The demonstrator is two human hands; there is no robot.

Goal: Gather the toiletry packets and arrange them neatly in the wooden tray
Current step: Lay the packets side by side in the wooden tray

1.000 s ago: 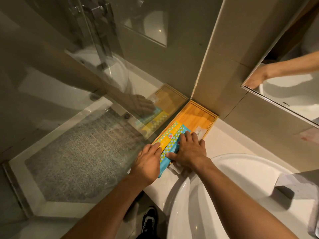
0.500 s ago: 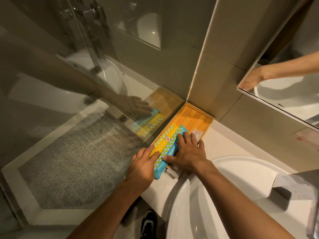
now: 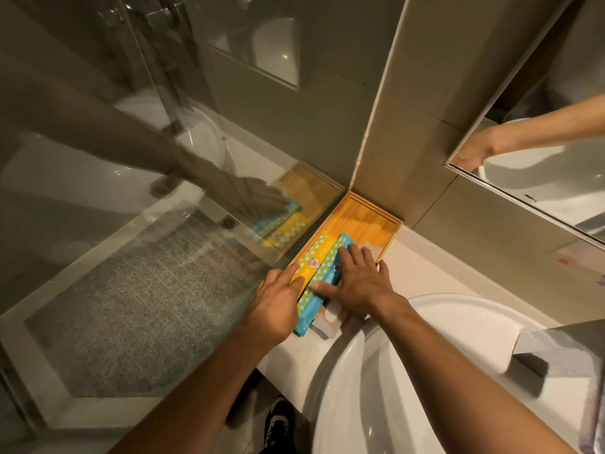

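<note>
Risk: blue packet (image 3: pixel 314 290) overhangs the wooden tray (image 3: pixel 376 221) at the surface's front edge and could slide off if I push askew | head view: my left hand (image 3: pixel 278 299) flat, fingers on the yellow packet (image 3: pixel 316 257); right hand (image 3: pixel 358 283) spread flat, pressing the blue one | both packets side by side under my fingertips.

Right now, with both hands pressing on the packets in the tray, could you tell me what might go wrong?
1. The blue packet sticks out past the tray's near end; a push from the right hand may skew it instead of seating it.
2. The tray sits at the counter edge by the glass; the left hand, on the yellow packet, could nudge packets off that side.
</note>
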